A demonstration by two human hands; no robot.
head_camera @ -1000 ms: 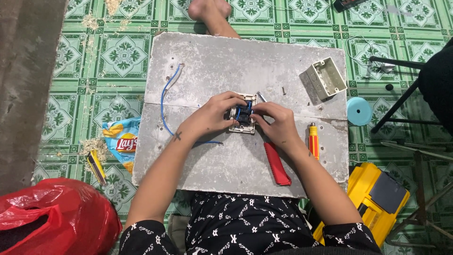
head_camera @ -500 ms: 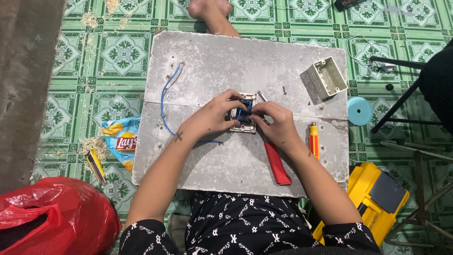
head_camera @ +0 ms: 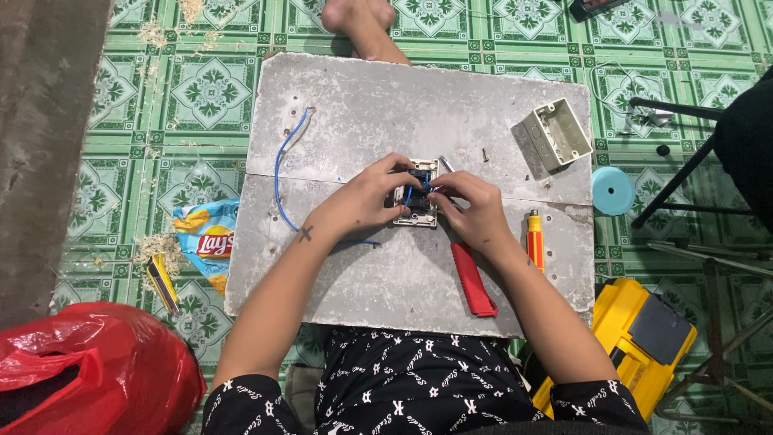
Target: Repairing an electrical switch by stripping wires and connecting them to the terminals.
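A small white switch module with dark parts and short blue wires lies in the middle of a grey board. My left hand grips its left side, fingers curled over the top. From the right, my right hand pinches a blue wire at the module with its fingertips. A long blue wire curves across the board to the left of my left hand. Below my right wrist lies a red-handled tool, its tip hidden under the hand.
A beige junction box sits at the board's upper right, a small screw beside it. A yellow-red screwdriver, round blue object, yellow case, snack bag, red plastic bag and a bare foot surround the board.
Both hands stay on the switch module; my right fingers have shifted slightly at the blue wire. Nothing else moved.
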